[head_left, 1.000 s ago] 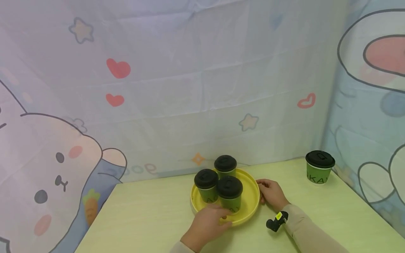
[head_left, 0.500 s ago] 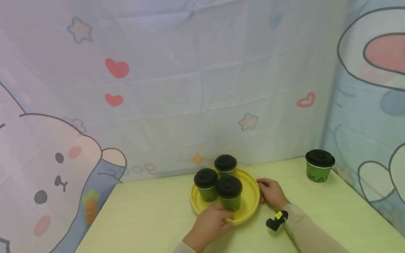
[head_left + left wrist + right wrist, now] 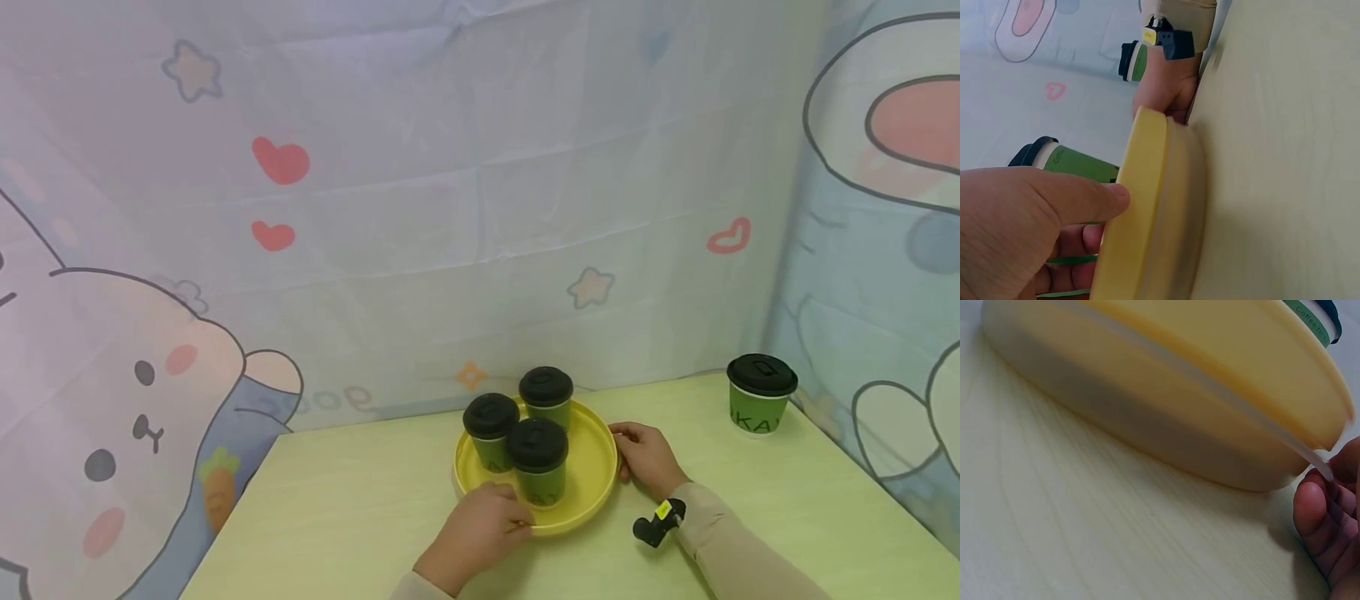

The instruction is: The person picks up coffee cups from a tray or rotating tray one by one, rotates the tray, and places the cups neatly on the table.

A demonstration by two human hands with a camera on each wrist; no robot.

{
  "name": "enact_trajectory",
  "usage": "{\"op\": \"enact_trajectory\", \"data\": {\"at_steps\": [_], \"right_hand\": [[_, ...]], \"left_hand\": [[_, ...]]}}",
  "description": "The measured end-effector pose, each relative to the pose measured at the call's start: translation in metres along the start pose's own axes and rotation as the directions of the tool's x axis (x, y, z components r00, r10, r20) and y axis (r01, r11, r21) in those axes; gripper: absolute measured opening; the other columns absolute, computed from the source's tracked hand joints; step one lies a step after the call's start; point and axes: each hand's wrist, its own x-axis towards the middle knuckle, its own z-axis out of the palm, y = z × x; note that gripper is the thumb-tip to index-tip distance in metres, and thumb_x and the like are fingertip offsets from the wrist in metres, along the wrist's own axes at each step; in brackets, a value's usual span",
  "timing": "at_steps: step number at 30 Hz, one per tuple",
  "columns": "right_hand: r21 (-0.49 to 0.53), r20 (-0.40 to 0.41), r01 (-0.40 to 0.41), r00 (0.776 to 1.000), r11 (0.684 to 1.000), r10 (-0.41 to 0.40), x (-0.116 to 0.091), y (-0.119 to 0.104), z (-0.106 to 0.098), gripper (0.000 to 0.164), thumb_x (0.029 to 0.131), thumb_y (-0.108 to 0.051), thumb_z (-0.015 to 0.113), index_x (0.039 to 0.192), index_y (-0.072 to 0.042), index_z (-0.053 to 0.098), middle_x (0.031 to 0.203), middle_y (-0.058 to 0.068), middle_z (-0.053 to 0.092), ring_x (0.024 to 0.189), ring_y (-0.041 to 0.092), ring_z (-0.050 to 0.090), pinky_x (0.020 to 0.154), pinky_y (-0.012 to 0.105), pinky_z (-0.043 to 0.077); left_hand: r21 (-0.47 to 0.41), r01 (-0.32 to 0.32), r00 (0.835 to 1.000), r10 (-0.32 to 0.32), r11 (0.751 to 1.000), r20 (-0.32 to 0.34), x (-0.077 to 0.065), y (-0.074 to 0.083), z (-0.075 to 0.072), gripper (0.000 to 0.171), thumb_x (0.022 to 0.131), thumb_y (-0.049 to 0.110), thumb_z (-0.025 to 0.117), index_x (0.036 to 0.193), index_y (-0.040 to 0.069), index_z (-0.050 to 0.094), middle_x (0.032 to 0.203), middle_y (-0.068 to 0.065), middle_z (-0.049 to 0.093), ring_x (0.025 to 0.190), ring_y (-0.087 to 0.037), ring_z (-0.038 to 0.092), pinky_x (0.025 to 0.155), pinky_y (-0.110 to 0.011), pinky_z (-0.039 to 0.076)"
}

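A round yellow tray [image 3: 591,467] with a paler lower band [image 3: 1182,206] lies on the table. Three green paper cups with black lids stand on it: a back cup [image 3: 547,408], a left cup [image 3: 492,442] and a front cup [image 3: 538,471]. At the near edge, my left hand [image 3: 476,533] pinches the tray's rim, thumb outside and fingers inside, as the left wrist view shows. My right hand [image 3: 648,458] holds the tray's right edge with bent fingers; in the right wrist view its fingertips [image 3: 1310,503] meet a thin pale strip at the rim.
Another lidded green cup [image 3: 759,400] stands on the table at the far right. A printed cloth [image 3: 375,333] hangs behind and along the right side. A small black camera [image 3: 658,523] is strapped to the right wrist. The pale wooden table [image 3: 337,500] extends to the left.
The cups have turned clockwise with the tray: the back one went right, the front one left, the left one slightly back. My left hand moved left; my right hand stayed put.
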Motion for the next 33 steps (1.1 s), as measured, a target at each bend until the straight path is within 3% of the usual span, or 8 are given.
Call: {"op": "enact_trajectory", "data": {"at_steps": [12, 18, 22, 24, 26, 30, 33], "right_hand": [[0.013, 0.0, -0.004, 1.0, 1.0, 0.004, -0.001, -0.002, -0.001, 0.031, 0.104, -0.012, 0.052, 0.126, 0.006, 0.064, 0.081, 0.011, 0.061, 0.054, 0.017, 0.055, 0.05, 0.028, 0.052], [-0.005, -0.009, 0.006, 1.0, 1.0, -0.006, -0.001, -0.003, -0.002, 0.031, 0.104, -0.012, 0.052, 0.127, 0.005, 0.063, 0.082, 0.01, 0.062, 0.055, 0.018, 0.056, 0.051, 0.029, 0.052], [-0.008, -0.015, 0.005, 1.0, 1.0, -0.005, 0.0, -0.002, -0.003, 0.031, 0.104, -0.012, 0.052, 0.127, 0.005, 0.064, 0.083, 0.011, 0.063, 0.055, 0.018, 0.056, 0.051, 0.029, 0.052], [-0.005, -0.015, 0.009, 1.0, 1.0, -0.009, 0.001, -0.001, -0.003, 0.032, 0.104, -0.012, 0.052, 0.128, 0.005, 0.063, 0.083, 0.011, 0.063, 0.055, 0.018, 0.056, 0.051, 0.029, 0.052], [0.0, -0.014, 0.006, 1.0, 1.0, -0.006, 0.002, 0.001, -0.003, 0.031, 0.104, -0.012, 0.052, 0.127, 0.005, 0.063, 0.084, 0.011, 0.063, 0.055, 0.018, 0.056, 0.051, 0.029, 0.052], [0.012, -0.011, 0.003, 1.0, 1.0, -0.003, 0.002, 0.003, -0.001, 0.03, 0.103, -0.011, 0.052, 0.126, 0.005, 0.064, 0.082, 0.011, 0.063, 0.054, 0.018, 0.056, 0.051, 0.029, 0.052], [0.021, -0.011, 0.008, 1.0, 1.0, -0.008, 0.001, 0.002, 0.001, 0.03, 0.103, -0.011, 0.053, 0.125, 0.006, 0.065, 0.08, 0.011, 0.062, 0.053, 0.018, 0.056, 0.05, 0.029, 0.052]], "left_hand": [[-0.073, 0.118, 0.99, -0.112, 0.99, 0.082, -0.01, -0.017, -0.015, 0.007, 0.084, 0.018, 0.078, 0.088, 0.021, 0.083, 0.083, 0.012, 0.066, 0.077, -0.002, 0.053, 0.07, -0.019, 0.043], [-0.13, 0.16, 0.985, -0.148, 0.979, 0.093, -0.016, -0.028, -0.019, 0.011, 0.088, 0.015, 0.074, 0.091, 0.018, 0.083, 0.087, 0.01, 0.066, 0.082, -0.005, 0.055, 0.081, -0.029, 0.049], [-0.181, 0.263, 0.965, -0.253, 0.948, 0.076, -0.018, -0.037, -0.021, 0.019, 0.093, 0.015, 0.067, 0.106, 0.014, 0.08, 0.1, 0.003, 0.065, 0.095, -0.016, 0.056, 0.088, -0.04, 0.05], [-0.224, 0.355, 0.934, -0.355, 0.908, 0.044, -0.019, -0.044, -0.02, 0.026, 0.096, 0.017, 0.063, 0.118, 0.012, 0.075, 0.111, -0.003, 0.064, 0.106, -0.024, 0.055, 0.089, -0.043, 0.051], [-0.285, 0.446, 0.885, -0.466, 0.848, -0.002, -0.02, -0.052, -0.015, 0.033, 0.099, 0.02, 0.061, 0.129, 0.011, 0.069, 0.123, -0.009, 0.06, 0.117, -0.033, 0.053, 0.095, -0.052, 0.049], [-0.447, 0.571, 0.751, -0.658, 0.688, -0.054, -0.023, -0.065, 0.0, 0.048, 0.101, 0.023, 0.058, 0.146, 0.007, 0.052, 0.142, -0.023, 0.046, 0.132, -0.047, 0.042, 0.102, -0.064, 0.041], [-0.562, 0.607, 0.672, -0.74, 0.562, -0.016, -0.023, -0.072, 0.014, 0.06, 0.103, 0.025, 0.056, 0.154, 0.002, 0.037, 0.153, -0.03, 0.03, 0.138, -0.054, 0.032, 0.106, -0.069, 0.035]]}}
